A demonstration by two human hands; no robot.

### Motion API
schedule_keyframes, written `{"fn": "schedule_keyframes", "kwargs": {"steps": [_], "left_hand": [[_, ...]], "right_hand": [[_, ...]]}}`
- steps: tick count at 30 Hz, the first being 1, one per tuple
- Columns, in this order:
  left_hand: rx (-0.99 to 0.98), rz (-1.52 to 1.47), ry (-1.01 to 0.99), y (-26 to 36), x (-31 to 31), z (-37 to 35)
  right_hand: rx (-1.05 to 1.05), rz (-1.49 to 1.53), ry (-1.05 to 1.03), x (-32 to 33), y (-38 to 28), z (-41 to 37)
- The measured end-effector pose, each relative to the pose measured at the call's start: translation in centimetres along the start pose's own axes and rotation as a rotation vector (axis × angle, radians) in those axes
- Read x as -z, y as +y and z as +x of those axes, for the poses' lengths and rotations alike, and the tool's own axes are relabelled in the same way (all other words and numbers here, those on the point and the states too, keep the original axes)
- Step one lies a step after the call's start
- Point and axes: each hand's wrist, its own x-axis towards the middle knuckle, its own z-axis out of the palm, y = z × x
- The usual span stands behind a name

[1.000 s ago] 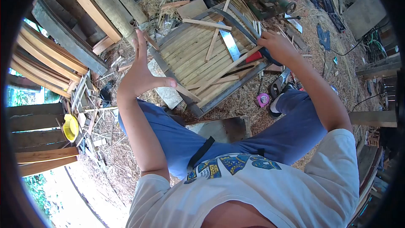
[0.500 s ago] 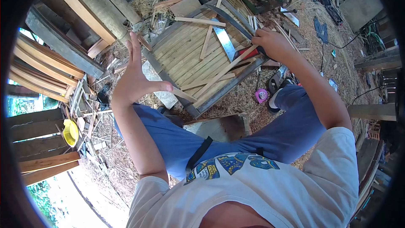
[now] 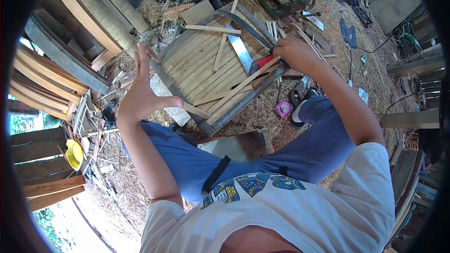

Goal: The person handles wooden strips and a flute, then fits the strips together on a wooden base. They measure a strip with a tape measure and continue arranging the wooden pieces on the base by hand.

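Note:
My left hand (image 3: 140, 93) is raised over the left side of a slatted wooden panel (image 3: 190, 77), thumb and fingers spread, nothing in it. On the panel's right side, my right hand (image 3: 296, 55) is closed at the near end of a long, curved, dark-bladed machete (image 3: 248, 28); its handle is hidden by the fingers. Close beside those fingers lies the end of a thin wooden strip (image 3: 243, 84). A flat shiny metal blade (image 3: 240, 49) meets a red handle (image 3: 265, 63) on the panel. Further strips (image 3: 213, 29) cross the panel's far part.
A pink tape measure (image 3: 283, 108) lies on shavings right of the panel. A wooden box (image 3: 239, 144) sits between my legs. Curved timber pieces (image 3: 51, 84) stack at left, above a yellow bowl (image 3: 74, 153). A black cable (image 3: 375, 52) runs along the right.
The whole view has shifted slightly, so everything appears a little further left and lower. Both hands keep the same pose, and the items on the panel look unmoved.

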Motion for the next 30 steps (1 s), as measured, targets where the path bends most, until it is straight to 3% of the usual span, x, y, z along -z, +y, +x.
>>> {"fn": "schedule_keyframes", "kwargs": {"steps": [11,15,21,27,30], "left_hand": [[-0.074,0.057,0.015,-0.9,-0.1,0.3],[-0.056,0.065,0.008,-0.7,0.4,0.3],[-0.011,0.075,-0.007,-0.5,0.5,0.0],[-0.093,0.087,0.035,-1.0,0.5,-0.3],[-0.014,0.073,0.008,-0.2,1.1,-0.6]], "right_hand": [[-0.021,0.181,0.028,1.5,-1.8,2.6],[0.176,0.123,0.216,-0.8,-2.9,6.4],[0.312,-0.006,0.232,-2.5,-6.2,12.2],[0.454,-0.096,0.216,-4.1,-7.8,15.2],[0.507,-0.086,0.206,-3.9,-7.4,16.2]]}}
